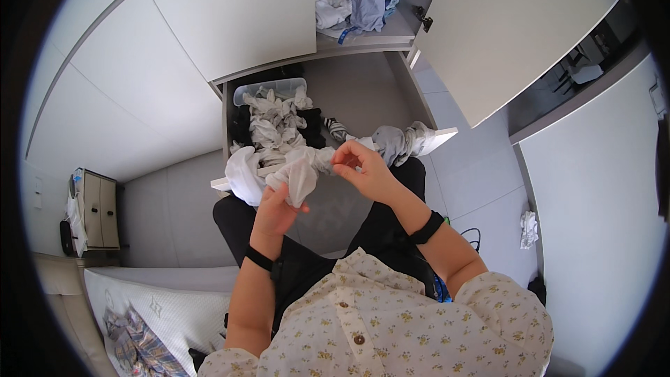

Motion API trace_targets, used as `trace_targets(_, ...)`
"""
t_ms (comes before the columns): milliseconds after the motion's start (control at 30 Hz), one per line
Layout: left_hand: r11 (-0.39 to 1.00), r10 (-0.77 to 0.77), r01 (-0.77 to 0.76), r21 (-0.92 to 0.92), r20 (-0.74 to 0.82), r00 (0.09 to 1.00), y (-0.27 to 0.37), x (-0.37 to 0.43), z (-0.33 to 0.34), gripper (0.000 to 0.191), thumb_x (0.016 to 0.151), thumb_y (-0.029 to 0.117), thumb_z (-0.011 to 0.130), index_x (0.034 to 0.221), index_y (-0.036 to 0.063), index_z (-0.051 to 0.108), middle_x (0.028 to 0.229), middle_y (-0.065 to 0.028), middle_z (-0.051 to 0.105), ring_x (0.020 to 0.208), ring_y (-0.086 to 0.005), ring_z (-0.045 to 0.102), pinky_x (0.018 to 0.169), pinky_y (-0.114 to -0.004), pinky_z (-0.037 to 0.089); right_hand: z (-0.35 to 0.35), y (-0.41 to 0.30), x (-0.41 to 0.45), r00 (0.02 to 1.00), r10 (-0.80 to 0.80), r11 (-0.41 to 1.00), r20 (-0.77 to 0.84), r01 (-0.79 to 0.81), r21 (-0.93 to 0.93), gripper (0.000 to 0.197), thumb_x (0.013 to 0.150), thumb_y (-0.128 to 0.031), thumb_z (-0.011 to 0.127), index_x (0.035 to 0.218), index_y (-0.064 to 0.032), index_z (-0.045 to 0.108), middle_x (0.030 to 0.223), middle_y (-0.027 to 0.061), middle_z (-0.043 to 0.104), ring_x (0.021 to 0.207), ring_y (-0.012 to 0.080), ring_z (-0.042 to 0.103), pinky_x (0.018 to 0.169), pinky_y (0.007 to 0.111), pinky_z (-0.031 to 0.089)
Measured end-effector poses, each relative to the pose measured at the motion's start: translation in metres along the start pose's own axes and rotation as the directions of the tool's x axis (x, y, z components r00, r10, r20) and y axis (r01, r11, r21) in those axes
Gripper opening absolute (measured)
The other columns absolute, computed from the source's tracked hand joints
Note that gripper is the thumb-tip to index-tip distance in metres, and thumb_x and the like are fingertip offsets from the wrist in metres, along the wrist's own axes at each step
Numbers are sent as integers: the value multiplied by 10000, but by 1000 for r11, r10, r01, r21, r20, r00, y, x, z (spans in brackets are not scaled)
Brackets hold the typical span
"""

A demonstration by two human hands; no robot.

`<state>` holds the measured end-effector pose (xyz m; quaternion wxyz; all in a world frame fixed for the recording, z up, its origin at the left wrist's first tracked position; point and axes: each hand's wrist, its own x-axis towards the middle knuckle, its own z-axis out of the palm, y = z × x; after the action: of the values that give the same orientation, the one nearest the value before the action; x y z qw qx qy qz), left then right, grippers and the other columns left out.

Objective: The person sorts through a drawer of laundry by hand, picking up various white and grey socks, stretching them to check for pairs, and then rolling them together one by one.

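Observation:
My left hand (276, 213) grips a thin white sock (299, 175) at the drawer's front edge. To its right my right hand (369, 172) hovers over the same edge, thumb and fingers curled towards each other. Whether something thin is pinched between those fingertips cannot be made out. The pulled-out drawer (361, 81) holds a heap of crumpled white and grey socks (275, 120) on its left side, with black socks (312, 128) among them. A striped sock (336, 129) lies beside the heap. Grey socks (392, 142) hang over the front panel at right, and a white cloth item (243, 174) at left.
A clear plastic bin (269, 86) sits at the drawer's back left. Above, crumpled clothes (366, 5) rest on a shelf beside an open cabinet door (515, 26). A bed (167, 298) stands lower left, a small cabinet (99, 212) behind it. My knees flank the drawer front.

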<state>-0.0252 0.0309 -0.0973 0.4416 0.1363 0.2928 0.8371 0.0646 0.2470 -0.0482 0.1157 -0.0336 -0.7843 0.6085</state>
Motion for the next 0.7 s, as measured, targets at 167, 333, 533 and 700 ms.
trace_targets(167, 994, 74, -73, 78, -13, 997, 0, 0, 15, 645, 848, 232, 643, 1369, 17, 329, 1165, -80, 562, 901, -161, 599, 598, -287, 533, 11, -10, 4, 992, -8, 1000, 124, 11, -25, 226, 778, -122, 688, 941, -49, 550, 926, 26, 593, 803, 122, 591, 690, 266, 460)
trace_targets(333, 995, 29, -23, 93, -65, 998, 0, 1, 22, 661, 824, 184, 665, 1373, 36, 326, 1187, -72, 554, 896, -149, 599, 591, -282, 527, 21, -10, 5, 992, -116, 993, 39, 116, 6, 254, 768, -112, 684, 973, -48, 547, 925, 30, 597, 800, 122, 593, 679, 269, 468)
trace_targets(533, 990, 25, -10, 139, -103, 994, -5, 2, 23, 533, 838, 135, 639, 1305, 37, 403, 1144, -67, 581, 962, -169, 598, 607, -288, 539, 26, -10, 4, 998, -45, 999, 32, 45, 21, 225, 782, -79, 654, 977, -22, 557, 843, 55, 611, 737, 122, 596, 669, 249, 480)
trace_targets(700, 999, 46, -45, 10, -250, 967, -9, 5, 19, 390, 896, 150, 550, 1261, 66, 444, 1111, -63, 603, 950, -182, 616, 629, -299, 543, 26, -8, 0, 999, 19, 996, 42, -23, 82, 165, 808, -27, 621, 959, 4, 564, 823, 50, 612, 735, 89, 581, 668, 230, 472)
